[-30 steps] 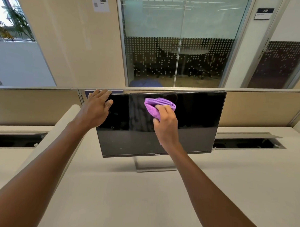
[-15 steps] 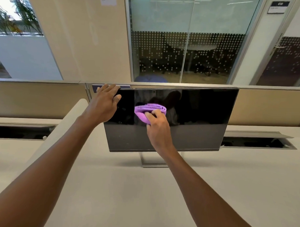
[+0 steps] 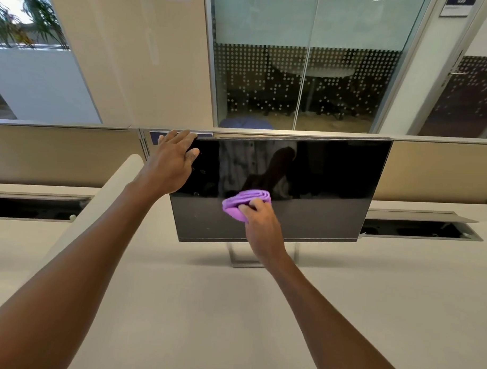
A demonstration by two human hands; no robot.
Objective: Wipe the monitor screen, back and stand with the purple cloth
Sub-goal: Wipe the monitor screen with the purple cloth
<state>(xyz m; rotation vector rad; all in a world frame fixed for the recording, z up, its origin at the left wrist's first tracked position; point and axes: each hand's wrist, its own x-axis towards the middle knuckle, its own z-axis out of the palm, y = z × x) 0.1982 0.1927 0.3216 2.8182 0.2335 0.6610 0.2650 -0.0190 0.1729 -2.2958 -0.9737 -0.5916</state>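
Note:
A black monitor (image 3: 319, 187) stands on a silver stand (image 3: 235, 258) on the white desk, its dark screen facing me. My left hand (image 3: 172, 165) grips the monitor's top left corner, fingers over the top edge and thumb on the screen. My right hand (image 3: 259, 223) holds a folded purple cloth (image 3: 243, 202) and presses it against the lower middle of the screen. The monitor's back is hidden.
The white desk (image 3: 259, 323) spreads wide in front of the monitor. Open cable troughs lie at the left (image 3: 29, 207) and right (image 3: 420, 227). A beige partition (image 3: 58, 155) runs behind the monitor, with glass office walls beyond.
My right hand has slid the purple cloth down the screen, from near the top to the lower middle. My left hand has kept its grip on the top left corner.

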